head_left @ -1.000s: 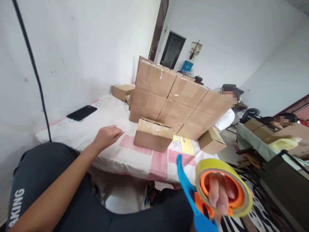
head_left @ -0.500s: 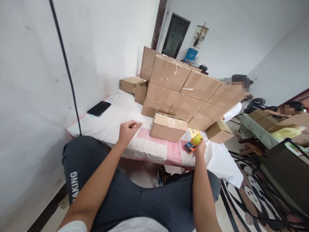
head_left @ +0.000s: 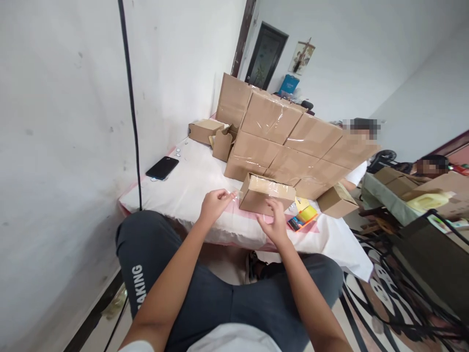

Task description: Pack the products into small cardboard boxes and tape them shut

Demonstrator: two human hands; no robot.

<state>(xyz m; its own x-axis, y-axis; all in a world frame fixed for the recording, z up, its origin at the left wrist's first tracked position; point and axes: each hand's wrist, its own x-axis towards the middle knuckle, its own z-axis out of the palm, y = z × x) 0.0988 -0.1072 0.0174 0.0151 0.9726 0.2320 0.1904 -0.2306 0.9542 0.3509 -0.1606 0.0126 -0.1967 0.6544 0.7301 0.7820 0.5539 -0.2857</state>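
A closed brown cardboard box [head_left: 266, 199] stands on the cloth-covered table, with shiny clear tape along its top. My left hand [head_left: 218, 205] is at the left end of this box, thumb and fingers pinched on a thin see-through strip that looks like clear tape. In front of the box's right half is my right hand [head_left: 275, 225], its fingers spread and nothing in them. I cannot tell whether its fingertips touch the cardboard. Right of that hand lies an orange and yellow flat item [head_left: 302, 218] with a dark printed panel.
Stacked, taped boxes [head_left: 293, 142] rise like a wall behind. An open box [head_left: 337, 200] stands at the right, more boxes [head_left: 207, 129] at the back left. A black phone [head_left: 162, 167] lies left on the white cloth [head_left: 198, 166]. Other people sit beyond.
My right hand has let go of the orange and yellow item and moved left to the box front. My left hand has come closer to the box's left end, still pinched.
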